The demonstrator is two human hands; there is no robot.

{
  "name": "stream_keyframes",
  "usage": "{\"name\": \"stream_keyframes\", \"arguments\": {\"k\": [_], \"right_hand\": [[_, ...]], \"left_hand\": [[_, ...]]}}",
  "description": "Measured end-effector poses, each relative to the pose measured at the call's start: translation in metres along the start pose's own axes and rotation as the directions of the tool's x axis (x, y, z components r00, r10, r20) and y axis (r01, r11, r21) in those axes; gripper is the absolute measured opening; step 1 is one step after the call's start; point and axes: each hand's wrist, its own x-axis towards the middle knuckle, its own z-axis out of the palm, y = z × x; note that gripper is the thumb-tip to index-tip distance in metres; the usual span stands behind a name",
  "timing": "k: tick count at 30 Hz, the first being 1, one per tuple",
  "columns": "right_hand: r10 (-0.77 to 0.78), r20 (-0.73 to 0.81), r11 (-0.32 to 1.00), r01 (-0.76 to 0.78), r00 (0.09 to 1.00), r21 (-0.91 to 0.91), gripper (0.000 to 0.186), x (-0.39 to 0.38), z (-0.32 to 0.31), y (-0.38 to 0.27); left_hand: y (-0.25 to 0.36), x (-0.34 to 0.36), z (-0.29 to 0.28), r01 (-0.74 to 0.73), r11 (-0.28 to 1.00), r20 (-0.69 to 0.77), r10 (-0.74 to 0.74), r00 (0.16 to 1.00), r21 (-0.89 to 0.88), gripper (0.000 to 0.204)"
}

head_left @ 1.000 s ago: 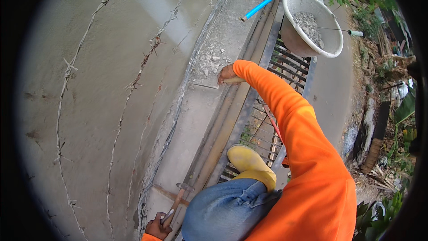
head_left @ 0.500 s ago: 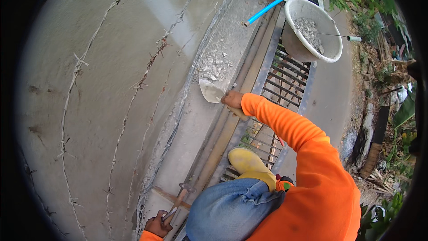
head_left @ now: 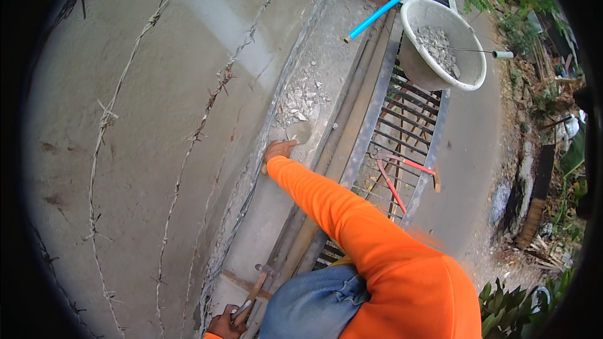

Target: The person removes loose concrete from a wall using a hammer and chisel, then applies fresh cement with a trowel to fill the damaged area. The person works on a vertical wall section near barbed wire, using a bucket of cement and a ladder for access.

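My right hand (head_left: 279, 149) is closed round the handle of a trowel, its pale blade (head_left: 300, 132) low against the concrete ledge (head_left: 251, 229). Grey rubble (head_left: 299, 102) lies in a loose pile just beyond the blade. At the lower edge, my left hand (head_left: 225, 324) is closed near a wooden-handled hammer (head_left: 254, 292) and a short metal piece (head_left: 241, 309); the fingers are partly hidden, but the hammer's handle seems to run into the grip. My jeans-covered knee is close beside it.
Barbed wire (head_left: 195, 133) runs along the grey wall on the left. A whitish tub (head_left: 419, 63) with rubble stands far right on a metal grating (head_left: 405, 116). Red-handled pincers (head_left: 391, 172) lie on the grating. A blue pole (head_left: 383, 7) crosses the ledge's far end.
My right hand has swung left with the trowel, toward the wall side of the ledge. The pincers on the grating have come into sight. My left hand has barely moved.
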Motion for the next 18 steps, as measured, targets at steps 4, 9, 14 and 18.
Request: {"name": "stream_keyframes", "arguments": {"k": [4,9,14,18], "right_hand": [[0.013,0.021,0.995,-0.015,1.000,0.099,0.069,-0.026,-0.014,-0.003],[-0.231,0.120,0.935,0.255,0.965,-0.247,0.071,-0.032,-0.051,0.018],[-0.438,0.165,0.856,0.467,0.883,-0.222,0.074,0.018,-0.052,-0.011],[-0.537,0.176,0.802,0.564,0.825,-0.195,0.076,0.046,-0.062,-0.010]], "left_hand": [[-0.033,-0.007,0.018,-0.017,0.999,0.012,0.018,1.000,-0.040,0.058],[-0.062,0.004,0.046,0.169,0.946,0.140,-0.135,0.981,-0.275,0.057],[-0.051,0.003,0.038,-0.034,0.999,0.040,0.033,0.999,0.027,0.056],[-0.022,0.002,0.018,0.046,0.998,0.024,-0.045,0.999,-0.036,0.057]]}}
